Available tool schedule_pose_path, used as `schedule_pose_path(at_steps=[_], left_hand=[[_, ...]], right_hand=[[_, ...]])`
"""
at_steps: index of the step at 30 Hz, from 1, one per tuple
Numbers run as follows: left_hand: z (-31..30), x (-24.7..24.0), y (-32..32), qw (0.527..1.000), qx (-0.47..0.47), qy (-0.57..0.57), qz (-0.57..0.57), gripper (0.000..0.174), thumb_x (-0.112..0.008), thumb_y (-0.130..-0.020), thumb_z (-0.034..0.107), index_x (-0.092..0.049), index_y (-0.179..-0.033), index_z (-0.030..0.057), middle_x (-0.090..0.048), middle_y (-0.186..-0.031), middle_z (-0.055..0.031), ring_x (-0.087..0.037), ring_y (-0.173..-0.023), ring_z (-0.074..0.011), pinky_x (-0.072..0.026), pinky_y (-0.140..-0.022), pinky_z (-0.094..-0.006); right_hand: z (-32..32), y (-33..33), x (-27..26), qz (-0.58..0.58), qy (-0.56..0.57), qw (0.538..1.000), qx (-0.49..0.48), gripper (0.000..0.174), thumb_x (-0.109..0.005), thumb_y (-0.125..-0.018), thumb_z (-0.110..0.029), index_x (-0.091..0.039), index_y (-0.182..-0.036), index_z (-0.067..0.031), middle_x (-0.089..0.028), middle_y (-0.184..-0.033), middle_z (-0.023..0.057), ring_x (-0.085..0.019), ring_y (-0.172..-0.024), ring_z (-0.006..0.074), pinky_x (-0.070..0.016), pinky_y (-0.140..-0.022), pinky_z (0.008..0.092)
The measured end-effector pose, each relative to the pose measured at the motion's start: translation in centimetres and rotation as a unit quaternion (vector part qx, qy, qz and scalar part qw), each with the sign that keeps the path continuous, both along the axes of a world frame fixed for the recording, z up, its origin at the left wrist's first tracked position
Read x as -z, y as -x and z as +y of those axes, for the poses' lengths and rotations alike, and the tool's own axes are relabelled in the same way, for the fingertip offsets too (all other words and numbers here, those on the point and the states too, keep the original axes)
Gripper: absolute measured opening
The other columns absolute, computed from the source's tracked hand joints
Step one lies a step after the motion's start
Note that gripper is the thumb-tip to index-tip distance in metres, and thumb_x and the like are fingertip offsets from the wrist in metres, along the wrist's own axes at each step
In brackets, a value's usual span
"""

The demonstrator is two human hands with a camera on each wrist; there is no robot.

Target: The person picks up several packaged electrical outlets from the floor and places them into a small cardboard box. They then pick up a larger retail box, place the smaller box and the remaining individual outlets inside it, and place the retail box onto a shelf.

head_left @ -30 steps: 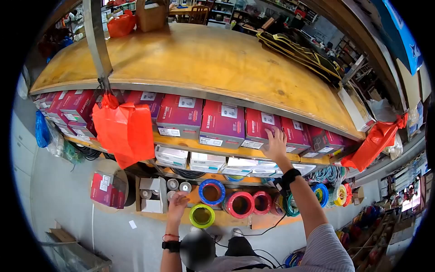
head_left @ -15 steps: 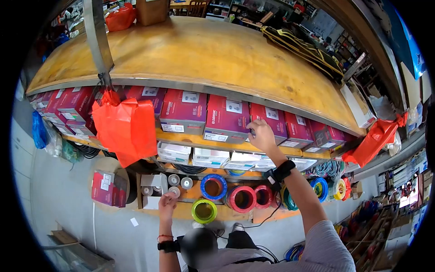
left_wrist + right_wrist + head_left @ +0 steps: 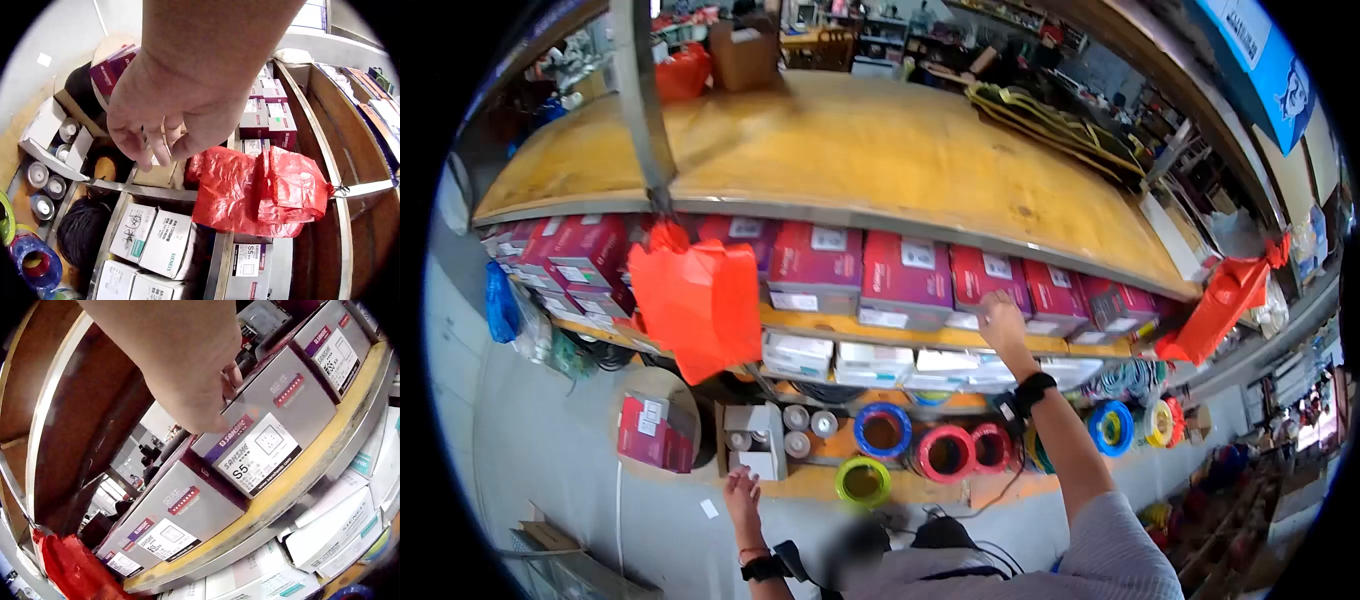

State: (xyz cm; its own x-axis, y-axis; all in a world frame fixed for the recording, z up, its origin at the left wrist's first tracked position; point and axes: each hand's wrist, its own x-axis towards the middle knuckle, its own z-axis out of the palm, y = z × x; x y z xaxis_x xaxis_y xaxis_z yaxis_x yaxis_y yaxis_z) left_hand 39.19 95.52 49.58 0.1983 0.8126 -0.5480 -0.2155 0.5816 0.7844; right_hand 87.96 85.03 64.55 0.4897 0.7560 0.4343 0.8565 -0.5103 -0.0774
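Observation:
My right hand is at the front of a maroon-and-grey SANSHE carton on the upper shelf. In the right wrist view, the hand overlaps the top edge of a carton with an S5 label, and its fingers show above the carton's top. My left hand hangs low at the left near an open white box of round rolls. Its fingers are loosely bent with nothing between them, as the left wrist view shows.
An orange-red plastic bag hangs from the shelf front, another at the right end. Above the cartons juts the wooden tabletop with a metal edge. White SIEMENS boxes fill the shelf below, and coloured cable coils stand lower down.
My right hand moved from the carton's top left to the front between two cartons, then slightly right again. My left hand moved left and down. The head view shifted.

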Motion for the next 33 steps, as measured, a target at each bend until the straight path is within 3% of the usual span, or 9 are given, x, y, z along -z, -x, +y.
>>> schedule_pose_path(at_steps=[3,4,5,7,9,16,24,27,33], left_hand=[[0.1,2.4,0.3,0.995,-0.068,-0.006,-0.074,0.014,-0.05,-0.078,0.021,-0.048,-0.089,0.0139,-0.055,-0.089,0.0003,-0.055,-0.08,-0.0181,-0.04,-0.059,-0.0245],[0.1,1.1,-0.2,0.998,-0.061,0.0,0.005,0.012,-0.051,-0.078,0.02,-0.048,-0.088,0.014,-0.055,-0.088,0.0009,-0.055,-0.078,-0.0169,-0.0399,-0.059,-0.0259],[0.1,1.2,0.2,0.999,0.004,-0.037,0.035,0.02,-0.053,-0.076,0.028,-0.048,-0.092,0.0175,-0.055,-0.093,0.0013,-0.054,-0.082,-0.016,-0.0385,-0.065,-0.0293],[0.2,0.0,0.0,0.999,-0.012,-0.01,0.032,0.013,-0.052,-0.075,0.017,-0.05,-0.088,0.017,-0.055,-0.09,0.0028,-0.054,-0.077,-0.0141,-0.0372,-0.062,-0.0275],[0.1,-0.4,0.4,0.999,-0.024,-0.017,0.018,0.013,-0.051,-0.075,0.015,-0.05,-0.088,0.0169,-0.055,-0.09,0.0027,-0.054,-0.076,-0.0135,-0.0369,-0.061,-0.0268],[-0.9,-1.7,2.0,0.997,-0.055,-0.002,0.049,0.014,-0.051,-0.076,0.015,-0.052,-0.089,0.0126,-0.055,-0.084,0.0024,-0.054,-0.073,-0.0122,-0.0372,-0.06,-0.0247],[-1.7,-2.1,3.3,0.996,-0.069,-0.015,0.051,0.013,-0.048,-0.077,0.013,-0.051,-0.09,0.0123,-0.056,-0.086,0.0017,-0.054,-0.072,-0.0108,-0.0385,-0.059,-0.0246],[-1.7,-2.4,3.2,0.996,-0.076,-0.005,0.048,0.013,-0.049,-0.077,0.013,-0.051,-0.09,0.0122,-0.056,-0.087,0.0017,-0.054,-0.073,-0.0112,-0.0386,-0.06,-0.0244],[-2.4,-2.4,4.0,0.997,-0.069,-0.007,0.036,0.018,-0.049,-0.076,0.013,-0.049,-0.094,0.0118,-0.055,-0.088,0.0017,-0.053,-0.072,-0.0102,-0.038,-0.061,-0.0243]], right_hand=[[-0.4,-0.5,0.2,-0.006,-0.009,1.0,-0.008,0.014,-0.054,-0.059,-0.008,-0.051,-0.073,-0.0038,-0.051,-0.081,0.0134,-0.049,-0.081,0.0302,-0.0414,-0.069,0.04],[-0.7,-1.3,1.0,-0.02,0.009,1.0,-0.022,0.015,-0.057,-0.063,-0.012,-0.052,-0.075,-0.0031,-0.052,-0.079,0.0147,-0.05,-0.078,0.0316,-0.0412,-0.069,0.0397],[-0.7,-1.2,0.9,-0.027,0.015,1.0,-0.002,0.012,-0.057,-0.063,-0.011,-0.051,-0.071,-0.0035,-0.052,-0.076,0.0143,-0.05,-0.077,0.0312,-0.0412,-0.068,0.0399],[-0.6,-0.3,0.1,0.005,-0.008,1.0,0.002,0.009,-0.052,-0.064,-0.005,-0.052,-0.072,-0.005,-0.052,-0.081,0.012,-0.051,-0.078,0.0296,-0.0424,-0.067,0.038],[-0.6,-1.1,1.1,-0.003,-0.024,0.999,0.022,0.008,-0.055,-0.064,-0.007,-0.052,-0.071,-0.0058,-0.052,-0.077,0.0112,-0.051,-0.078,0.028,-0.0427,-0.068,0.037],[-0.4,-3.1,0.4,-0.041,0.125,0.991,-0.004,0.017,-0.062,-0.061,-0.017,-0.054,-0.071,-0.0053,-0.056,-0.077,0.0115,-0.056,-0.075,0.0265,-0.0464,-0.065,0.0352],[0.1,-2.9,-1.2,-0.033,0.229,0.973,0.007,0.013,-0.057,-0.064,-0.017,-0.057,-0.074,-0.0075,-0.057,-0.081,0.0087,-0.056,-0.079,0.026,-0.0444,-0.07,0.0392],[0.2,-4.9,1.5,-0.129,0.171,0.976,-0.03,0.015,-0.054,-0.064,-0.018,-0.057,-0.073,-0.0073,-0.058,-0.079,0.0101,-0.057,-0.075,0.025,-0.0448,-0.067,0.039],[0.3,-4.9,1.8,-0.122,0.184,0.975,-0.026,0.015,-0.051,-0.066,-0.012,-0.056,-0.078,-0.0051,-0.058,-0.08,0.0115,-0.056,-0.078,0.0257,-0.0439,-0.07,0.0388]])
